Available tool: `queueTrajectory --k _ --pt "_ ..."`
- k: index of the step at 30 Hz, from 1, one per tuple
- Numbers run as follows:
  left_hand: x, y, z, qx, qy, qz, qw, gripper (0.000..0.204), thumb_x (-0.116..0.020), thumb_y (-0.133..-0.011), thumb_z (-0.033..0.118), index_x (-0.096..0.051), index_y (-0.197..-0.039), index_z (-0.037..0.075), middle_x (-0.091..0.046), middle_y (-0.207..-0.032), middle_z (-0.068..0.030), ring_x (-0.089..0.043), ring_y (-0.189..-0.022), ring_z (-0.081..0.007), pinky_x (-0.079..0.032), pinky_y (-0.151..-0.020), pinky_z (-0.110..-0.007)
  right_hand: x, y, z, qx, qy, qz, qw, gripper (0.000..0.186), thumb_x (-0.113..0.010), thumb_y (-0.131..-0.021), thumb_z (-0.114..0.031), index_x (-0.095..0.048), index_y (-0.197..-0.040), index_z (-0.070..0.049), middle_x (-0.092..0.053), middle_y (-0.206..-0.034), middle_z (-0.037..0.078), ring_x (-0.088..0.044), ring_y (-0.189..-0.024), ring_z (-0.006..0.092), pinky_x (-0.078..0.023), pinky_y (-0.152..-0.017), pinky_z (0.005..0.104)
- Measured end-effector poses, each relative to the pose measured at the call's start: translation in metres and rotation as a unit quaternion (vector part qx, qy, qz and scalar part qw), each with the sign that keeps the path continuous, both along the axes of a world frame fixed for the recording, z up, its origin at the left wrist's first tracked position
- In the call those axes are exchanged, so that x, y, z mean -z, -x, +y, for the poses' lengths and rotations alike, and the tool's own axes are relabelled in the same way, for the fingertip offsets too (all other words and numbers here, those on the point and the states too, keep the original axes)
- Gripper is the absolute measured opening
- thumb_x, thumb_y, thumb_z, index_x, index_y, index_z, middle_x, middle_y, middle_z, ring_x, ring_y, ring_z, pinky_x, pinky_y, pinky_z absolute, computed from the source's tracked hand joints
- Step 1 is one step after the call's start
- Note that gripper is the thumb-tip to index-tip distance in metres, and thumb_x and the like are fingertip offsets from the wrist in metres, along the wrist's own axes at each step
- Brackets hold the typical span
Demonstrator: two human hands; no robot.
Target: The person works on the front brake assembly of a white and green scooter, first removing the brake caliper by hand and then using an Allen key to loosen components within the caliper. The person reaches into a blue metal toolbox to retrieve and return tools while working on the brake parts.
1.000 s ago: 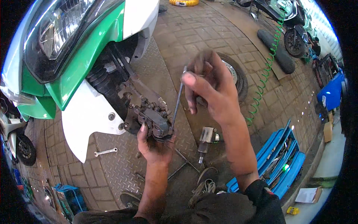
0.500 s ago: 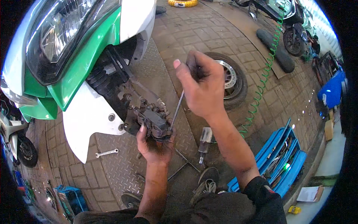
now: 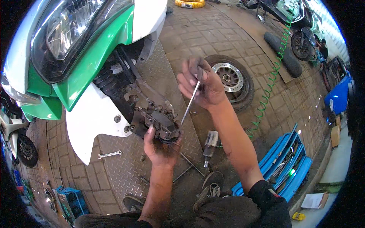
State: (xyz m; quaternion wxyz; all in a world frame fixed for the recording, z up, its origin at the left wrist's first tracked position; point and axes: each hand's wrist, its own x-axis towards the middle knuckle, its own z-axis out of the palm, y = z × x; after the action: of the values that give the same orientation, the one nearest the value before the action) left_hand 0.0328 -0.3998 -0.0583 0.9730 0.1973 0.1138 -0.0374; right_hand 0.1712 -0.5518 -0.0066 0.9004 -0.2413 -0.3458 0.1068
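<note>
Greasy metal brake caliper (image 3: 157, 123) sits centre, under the scooter's green fairing (image 3: 91, 64), gripped from below by your left hand (image 3: 161, 146). Right hand (image 3: 199, 81) is closed round a thin rod (image 3: 189, 106); keep its tip steady on the caliper, don't pry sideways.

brake caliper (image 3: 157, 123): dark grey, grimy, just below the scooter's fairing
thin rod (image 3: 189, 104): bright silver, right of the caliper
fairing (image 3: 95, 64): green band over white panels, black headlight surround, above the caliper
floor plate (image 3: 125, 171): grey metal with raised diamond tread pattern, under the caliper
paving (image 3: 213, 34): brownish-grey bricks in a grid, beyond the caliper
coiled hose (image 3: 272, 81): green spiral, far right of the caliper
tool tray (image 3: 283, 165): bright blue, lower right of the caliper
spanner (image 3: 109, 154): silver, lower left of the caliper
loose wheel (image 3: 230, 79): black tyre, silver disc, right of the caliper
sleeve (image 3: 268, 199): black
</note>
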Motion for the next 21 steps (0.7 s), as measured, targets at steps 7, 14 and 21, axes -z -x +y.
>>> queueTrajectory --k 7,14,21 --pt "0.001 0.0 -0.002 -0.018 -0.005 0.019 1.0 0.055 -0.062 -0.088 0.042 -0.056 -0.136 0.016 -0.067 -0.123 -0.0054 -0.066 -0.107 -0.0248 -0.055 -0.088 -0.046 -0.048 0.049 -0.012 0.701 0.395 -0.323 0.499 0.024 -0.08 -0.075 -0.004 -0.055 -0.075 -0.003 -0.047 -0.063 0.01 -0.045 -0.047 0.0281 -0.036 -0.045 0.0368" --pt "-0.001 0.001 0.003 -0.016 -0.014 0.005 1.0 0.055 -0.058 -0.09 0.049 -0.058 -0.133 0.015 -0.066 -0.124 -0.0052 -0.065 -0.105 -0.0263 -0.056 -0.082 -0.043 -0.054 0.059 0.002 0.585 0.381 -0.194 0.69 0.02 -0.078 -0.082 -0.014 -0.062 -0.082 -0.003 -0.059 -0.075 0.006 -0.058 -0.063 0.0179 -0.044 -0.057 0.03" --pt "0.0 0.003 0.002 -0.007 -0.027 0.009 1.0 0.055 -0.057 -0.09 0.051 -0.058 -0.132 0.015 -0.067 -0.12 -0.006 -0.066 -0.103 -0.0277 -0.057 -0.081 -0.042 -0.047 0.054 -0.012 0.315 0.283 0.048 0.905 0.024 -0.077 -0.088 -0.02 -0.063 -0.095 -0.001 -0.064 -0.078 0.001 -0.06 -0.068 0.009 -0.047 -0.061 0.0241"
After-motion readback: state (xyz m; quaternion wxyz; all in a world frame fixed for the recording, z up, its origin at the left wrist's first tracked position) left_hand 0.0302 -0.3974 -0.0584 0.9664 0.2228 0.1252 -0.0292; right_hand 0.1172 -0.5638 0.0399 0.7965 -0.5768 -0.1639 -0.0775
